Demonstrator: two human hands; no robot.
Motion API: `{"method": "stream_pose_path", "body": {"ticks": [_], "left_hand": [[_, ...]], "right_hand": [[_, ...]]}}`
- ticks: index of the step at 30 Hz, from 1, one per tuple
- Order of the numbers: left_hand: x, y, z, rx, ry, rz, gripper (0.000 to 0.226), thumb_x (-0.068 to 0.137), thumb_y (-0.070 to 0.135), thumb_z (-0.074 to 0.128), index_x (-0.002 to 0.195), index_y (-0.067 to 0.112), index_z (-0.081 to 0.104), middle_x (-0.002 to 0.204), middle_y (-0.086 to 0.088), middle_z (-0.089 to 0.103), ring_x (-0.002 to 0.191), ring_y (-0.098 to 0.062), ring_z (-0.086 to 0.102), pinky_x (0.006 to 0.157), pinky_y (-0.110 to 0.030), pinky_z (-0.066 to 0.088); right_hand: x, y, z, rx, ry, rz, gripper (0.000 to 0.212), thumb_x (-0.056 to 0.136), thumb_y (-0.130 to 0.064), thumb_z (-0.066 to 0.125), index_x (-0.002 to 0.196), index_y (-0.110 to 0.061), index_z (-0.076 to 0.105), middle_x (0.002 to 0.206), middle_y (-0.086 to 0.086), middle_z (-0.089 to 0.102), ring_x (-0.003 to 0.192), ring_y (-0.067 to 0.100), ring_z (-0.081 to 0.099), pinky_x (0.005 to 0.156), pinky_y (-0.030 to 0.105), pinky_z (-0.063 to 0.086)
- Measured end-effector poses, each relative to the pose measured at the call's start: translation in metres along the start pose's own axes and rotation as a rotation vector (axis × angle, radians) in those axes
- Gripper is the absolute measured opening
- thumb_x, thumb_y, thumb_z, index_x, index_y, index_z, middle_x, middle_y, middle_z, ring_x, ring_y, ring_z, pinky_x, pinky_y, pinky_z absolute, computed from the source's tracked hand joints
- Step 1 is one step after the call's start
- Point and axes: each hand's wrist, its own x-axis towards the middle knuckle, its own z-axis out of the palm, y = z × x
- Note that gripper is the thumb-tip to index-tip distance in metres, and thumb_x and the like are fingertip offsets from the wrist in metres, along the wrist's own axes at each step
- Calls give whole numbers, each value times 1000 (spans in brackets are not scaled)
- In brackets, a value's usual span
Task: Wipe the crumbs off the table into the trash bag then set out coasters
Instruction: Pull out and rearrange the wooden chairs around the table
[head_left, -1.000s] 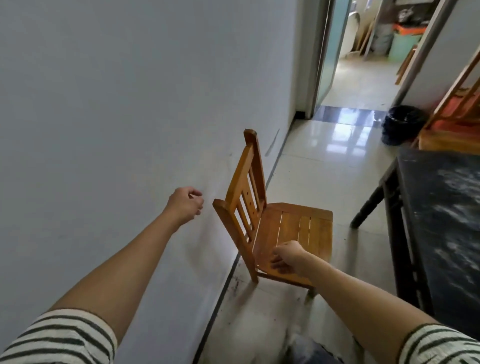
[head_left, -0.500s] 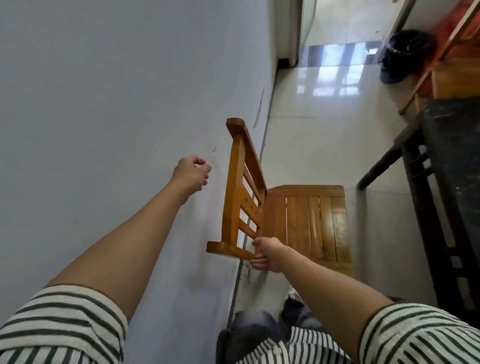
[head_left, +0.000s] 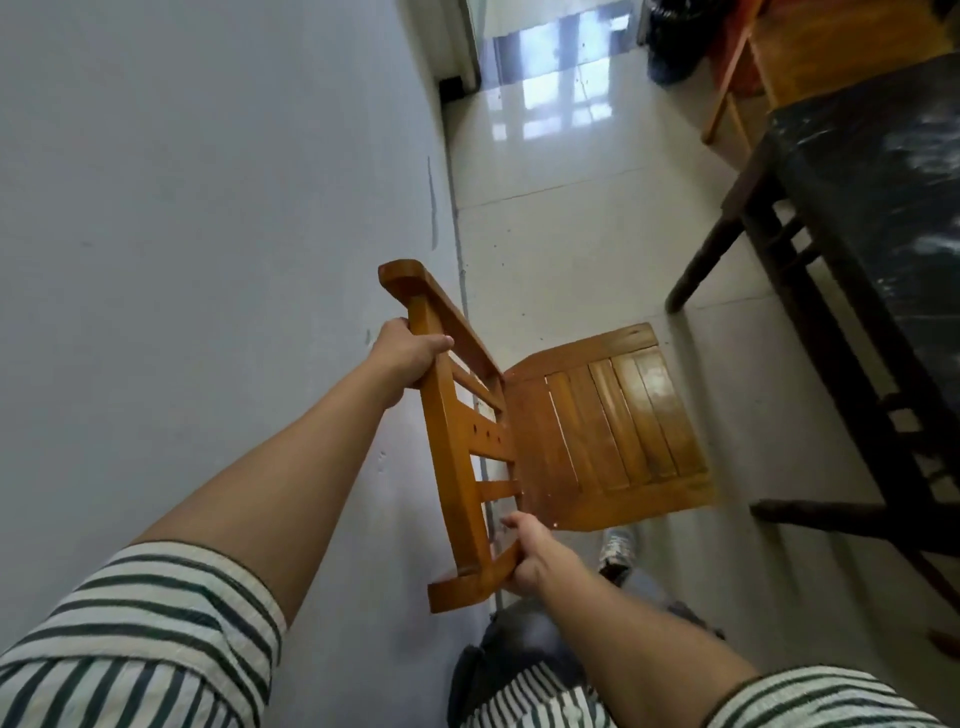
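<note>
A small orange wooden chair (head_left: 597, 426) stands by the white wall, its slatted back towards me. My left hand (head_left: 405, 358) grips the far end of the backrest's top rail. My right hand (head_left: 530, 558) grips the near end of the same backrest. The dark table (head_left: 878, 208) with a marbled black top stands at the right, its surface smeared with pale marks. A black trash bag (head_left: 675, 36) in a bin sits on the floor at the top, past the table. No coasters or cloth are in view.
The white wall (head_left: 208, 208) runs close along the left. Glossy pale floor tiles (head_left: 571, 223) lie between the chair and the table's dark legs (head_left: 701, 270). Another orange wooden chair (head_left: 810, 47) stands at the top right. My shoe (head_left: 618, 551) shows below the seat.
My left hand, which hung curled in the air near the wall, has come onto the backrest and taken hold. My right hand keeps its hold. My head has tilted further down.
</note>
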Motion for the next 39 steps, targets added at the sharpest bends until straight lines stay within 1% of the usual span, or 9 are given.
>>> {"method": "stream_pose_path", "body": {"ticks": [5,9,18,25,28,31,34,36,39], "left_hand": [[4,11,12,-45,-22,-25,41,94,22,61,129,15,40,110,-8,54,77,-22,60,72,-35,50],[-2,26,24,-81,-54,-48,38,91,18,64,122,13,42,109,-10,57,74,-23,62,71,-36,53],[-19,96,99,-137,-38,-38,46,87,14,68,125,9,42,114,-15,59,84,-30,65,73,-38,56],[-17,160,151,-80,-37,42,46,88,15,67,127,8,43,116,-15,58,94,-33,64,73,-37,55],[-21,182,175,-71,-51,52,43,87,15,68,121,10,41,114,-15,57,94,-33,64,73,-37,55],[-26,197,195,-54,-73,59,46,86,14,69,123,8,42,114,-16,58,94,-33,65,69,-36,55],[-27,207,215,-31,-91,75,45,85,15,69,121,8,43,114,-16,58,94,-32,65,68,-35,55],[-29,214,227,-30,-105,87,41,86,14,68,117,10,42,113,-16,57,96,-33,64,75,-37,56],[-32,222,245,-34,-121,99,39,87,15,68,115,10,41,112,-15,56,95,-32,64,78,-38,56]], "right_hand": [[-6,-1,-1,29,46,-20,7,92,-13,54,99,-11,55,98,12,68,83,30,70,56,43,59],[-27,-14,-24,-16,72,-81,5,90,-10,51,87,-13,50,89,13,66,82,28,68,60,38,57],[-91,-76,-109,-72,128,-149,15,90,-10,53,105,-11,55,83,13,63,68,28,62,38,27,46],[-125,-114,-139,104,147,-118,12,92,-17,59,89,-5,59,70,12,61,57,26,61,37,26,46],[-149,-123,-159,98,138,-146,9,90,-8,57,89,0,53,73,14,54,67,30,58,63,35,53],[-168,-130,-177,45,142,-211,18,94,-5,51,110,-2,56,72,13,51,64,28,52,59,34,48],[-182,-138,-192,-93,178,-313,37,99,-6,45,134,1,44,95,16,60,82,29,58,50,29,40],[-185,-145,-205,-127,200,-338,39,100,-7,43,137,1,41,132,17,55,119,30,54,66,29,43],[-183,-150,-221,-83,188,-376,40,100,-9,43,138,3,41,143,19,46,131,31,46,86,35,41]]}}
